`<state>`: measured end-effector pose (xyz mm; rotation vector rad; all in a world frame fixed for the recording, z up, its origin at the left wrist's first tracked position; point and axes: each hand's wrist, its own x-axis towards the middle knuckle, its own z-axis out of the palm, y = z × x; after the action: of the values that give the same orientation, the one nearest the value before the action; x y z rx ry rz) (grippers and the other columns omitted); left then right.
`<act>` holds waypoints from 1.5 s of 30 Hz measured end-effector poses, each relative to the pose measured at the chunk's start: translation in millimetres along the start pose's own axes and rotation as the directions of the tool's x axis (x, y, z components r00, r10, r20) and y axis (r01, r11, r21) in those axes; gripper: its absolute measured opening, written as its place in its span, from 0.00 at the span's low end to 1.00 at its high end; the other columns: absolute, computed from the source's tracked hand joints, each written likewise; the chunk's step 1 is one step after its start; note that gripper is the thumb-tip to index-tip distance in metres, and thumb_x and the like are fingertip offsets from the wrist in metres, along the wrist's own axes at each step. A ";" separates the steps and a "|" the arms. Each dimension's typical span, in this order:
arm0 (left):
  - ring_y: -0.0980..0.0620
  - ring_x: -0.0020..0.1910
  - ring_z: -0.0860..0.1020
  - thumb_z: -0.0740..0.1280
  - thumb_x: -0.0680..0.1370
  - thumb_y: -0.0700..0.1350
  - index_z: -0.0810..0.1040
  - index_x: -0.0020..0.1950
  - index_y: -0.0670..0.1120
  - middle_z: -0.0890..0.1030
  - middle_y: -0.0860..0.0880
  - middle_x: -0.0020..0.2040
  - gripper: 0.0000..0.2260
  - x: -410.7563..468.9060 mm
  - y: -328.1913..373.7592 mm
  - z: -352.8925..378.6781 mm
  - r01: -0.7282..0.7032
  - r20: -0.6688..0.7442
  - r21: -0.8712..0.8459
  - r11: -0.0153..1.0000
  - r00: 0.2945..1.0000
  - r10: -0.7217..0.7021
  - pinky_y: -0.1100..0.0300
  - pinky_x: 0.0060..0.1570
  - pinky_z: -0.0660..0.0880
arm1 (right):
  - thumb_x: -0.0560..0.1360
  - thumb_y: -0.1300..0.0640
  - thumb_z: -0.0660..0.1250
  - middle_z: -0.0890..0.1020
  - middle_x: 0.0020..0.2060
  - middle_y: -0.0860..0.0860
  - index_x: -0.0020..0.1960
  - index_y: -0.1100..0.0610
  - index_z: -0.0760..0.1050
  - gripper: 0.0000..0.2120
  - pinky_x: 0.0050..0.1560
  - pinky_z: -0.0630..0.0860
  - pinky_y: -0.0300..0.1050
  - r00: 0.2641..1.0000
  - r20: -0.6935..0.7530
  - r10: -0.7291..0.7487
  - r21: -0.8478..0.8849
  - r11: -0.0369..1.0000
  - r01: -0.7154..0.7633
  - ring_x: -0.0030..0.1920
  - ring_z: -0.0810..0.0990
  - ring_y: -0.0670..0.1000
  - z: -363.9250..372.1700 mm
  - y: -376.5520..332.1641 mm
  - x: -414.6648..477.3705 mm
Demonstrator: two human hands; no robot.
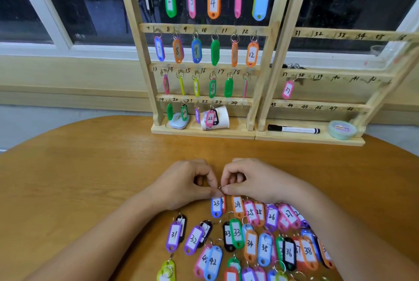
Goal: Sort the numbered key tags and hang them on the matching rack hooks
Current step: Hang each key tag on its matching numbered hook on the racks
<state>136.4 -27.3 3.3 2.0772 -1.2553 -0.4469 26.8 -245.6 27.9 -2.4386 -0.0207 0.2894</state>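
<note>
Wooden table, left hand and right hand pinching the near-hidden ring on tag 23

L rack and R rack abut at far edge of table. R rack base holds marker. Near side: loose tags in rows.

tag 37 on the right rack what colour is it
Pink: tag 37 shows best in the head view.
</note>
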 end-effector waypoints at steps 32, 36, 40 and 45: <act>0.50 0.42 0.82 0.77 0.79 0.51 0.84 0.48 0.49 0.86 0.47 0.45 0.06 6.9 0.4 2.4 0.053 -0.235 -0.451 0.891 0.956 -0.176 0.52 0.50 0.78 | 0.81 0.53 0.70 0.83 0.27 0.45 0.45 0.50 0.85 0.08 0.42 0.78 0.41 0.686 -0.713 0.143 0.182 0.983 -0.015 0.31 0.82 0.42 -66.0 -8.0 80.6; 0.50 0.42 0.81 0.76 0.80 0.51 0.84 0.48 0.50 0.87 0.49 0.44 0.06 18.7 1.2 -3.2 0.050 -0.278 -0.377 0.925 0.946 -0.164 0.51 0.47 0.77 | 0.82 0.54 0.69 0.83 0.28 0.46 0.48 0.49 0.84 0.06 0.40 0.78 0.41 0.688 -0.718 0.106 0.141 0.990 -0.006 0.31 0.83 0.44 -65.2 -6.9 69.2; 0.46 0.42 0.80 0.77 0.79 0.50 0.85 0.47 0.51 0.86 0.48 0.43 0.05 38.7 4.3 -12.1 0.047 -0.372 -0.343 0.938 0.910 -0.182 0.53 0.44 0.77 | 0.82 0.56 0.70 0.83 0.29 0.51 0.51 0.47 0.83 0.05 0.38 0.72 0.40 0.705 -0.702 0.096 0.174 0.984 0.038 0.31 0.82 0.43 -59.1 -0.5 41.1; 0.56 0.44 0.80 0.77 0.79 0.48 0.84 0.45 0.50 0.85 0.53 0.43 0.05 69.3 14.5 -22.4 0.016 -0.510 -0.263 0.965 0.847 -0.153 0.65 0.44 0.75 | 0.83 0.54 0.69 0.83 0.29 0.47 0.52 0.47 0.83 0.05 0.45 0.76 0.42 0.770 -0.629 0.103 0.159 0.987 -0.002 0.30 0.80 0.43 -42.6 22.4 0.1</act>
<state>173.4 -84.5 32.7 1.8641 -0.7386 -0.0488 34.6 -289.6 45.6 -2.2670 0.3578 -0.5144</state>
